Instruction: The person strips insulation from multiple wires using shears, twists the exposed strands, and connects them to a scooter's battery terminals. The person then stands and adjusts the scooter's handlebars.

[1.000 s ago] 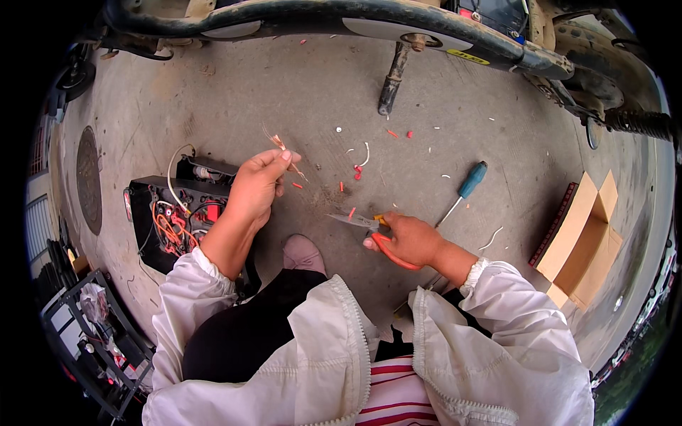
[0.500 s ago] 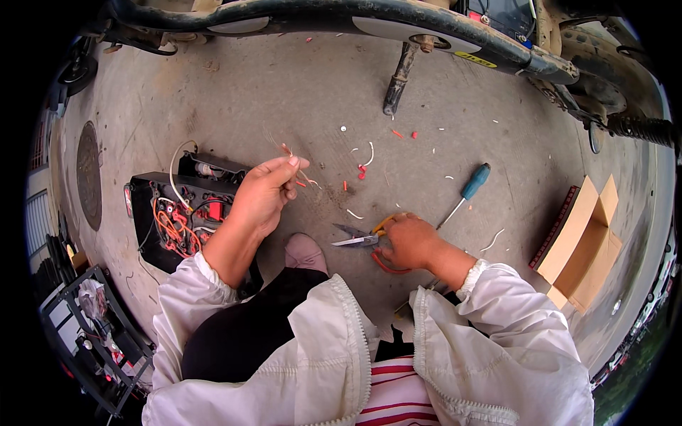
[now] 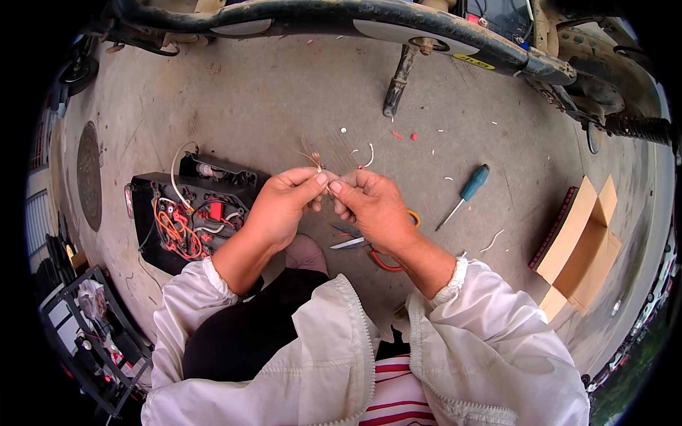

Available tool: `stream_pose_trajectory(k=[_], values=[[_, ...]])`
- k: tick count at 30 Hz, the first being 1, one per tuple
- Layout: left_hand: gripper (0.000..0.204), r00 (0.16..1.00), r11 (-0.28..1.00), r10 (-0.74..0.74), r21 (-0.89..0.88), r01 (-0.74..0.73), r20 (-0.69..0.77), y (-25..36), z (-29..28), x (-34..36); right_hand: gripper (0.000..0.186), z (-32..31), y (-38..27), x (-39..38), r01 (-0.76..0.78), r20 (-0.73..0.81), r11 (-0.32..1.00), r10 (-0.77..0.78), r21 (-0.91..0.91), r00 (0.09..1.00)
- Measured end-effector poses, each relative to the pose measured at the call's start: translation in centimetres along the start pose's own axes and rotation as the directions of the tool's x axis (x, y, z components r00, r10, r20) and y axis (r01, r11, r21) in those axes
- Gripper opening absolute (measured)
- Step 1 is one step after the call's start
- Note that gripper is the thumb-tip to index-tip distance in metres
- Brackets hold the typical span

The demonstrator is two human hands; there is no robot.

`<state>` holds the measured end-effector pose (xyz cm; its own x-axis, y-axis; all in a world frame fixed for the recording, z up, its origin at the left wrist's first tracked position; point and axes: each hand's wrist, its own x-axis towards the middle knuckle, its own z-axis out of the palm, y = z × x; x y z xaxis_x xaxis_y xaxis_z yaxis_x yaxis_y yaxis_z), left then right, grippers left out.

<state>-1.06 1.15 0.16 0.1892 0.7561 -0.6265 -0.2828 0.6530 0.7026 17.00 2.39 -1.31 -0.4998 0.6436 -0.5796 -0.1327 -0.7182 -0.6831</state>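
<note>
My left hand (image 3: 283,206) and my right hand (image 3: 371,204) meet fingertip to fingertip above the concrete ground. Between them they pinch a thin wire with bare copper strands (image 3: 313,157) fanning upward. Orange-handled scissors (image 3: 369,248) lie on the ground just under my right wrist, blades pointing left. A black open housing full of orange and red wiring (image 3: 190,216) sits on the ground to the left of my left forearm.
A blue-handled screwdriver (image 3: 465,193) lies to the right. A cardboard box (image 3: 581,245) stands at the far right. A vehicle frame and its stand (image 3: 400,71) span the top. Bits of cut wire insulation (image 3: 403,135) dot the ground. A black rack (image 3: 92,334) sits lower left.
My right hand has let go of the scissors, which now lie on the ground, and has come up to join my left hand on the wire.
</note>
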Motion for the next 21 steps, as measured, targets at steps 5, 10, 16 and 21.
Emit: stream_pose_trajectory(k=[5,10,16,21], values=[[0.018,0.988,0.996,0.081,-0.056,-0.074,0.133,0.3,0.4,-0.4,0.022,-1.1,0.2,-0.7,-0.423,0.518,0.724,0.106,0.545,0.849],[0.019,0.991,0.993,0.083,0.089,-0.073,-0.106,-0.3,0.0,0.2,0.021,0.8,-0.6,-1.1,0.116,0.063,0.993,-0.114,-0.026,0.991],[0.018,0.983,0.983,0.129,0.15,-0.109,-0.131,0.2,1.2,-0.2,0.021,1.3,-0.2,-1.3,0.22,-0.115,0.846,-0.311,-0.486,0.943],[0.012,0.994,0.996,0.087,-0.004,-0.088,-0.062,0.2,0.7,-0.1,0.024,0.9,0.2,-1.0,-0.032,0.044,0.924,0.016,0.38,0.999]])
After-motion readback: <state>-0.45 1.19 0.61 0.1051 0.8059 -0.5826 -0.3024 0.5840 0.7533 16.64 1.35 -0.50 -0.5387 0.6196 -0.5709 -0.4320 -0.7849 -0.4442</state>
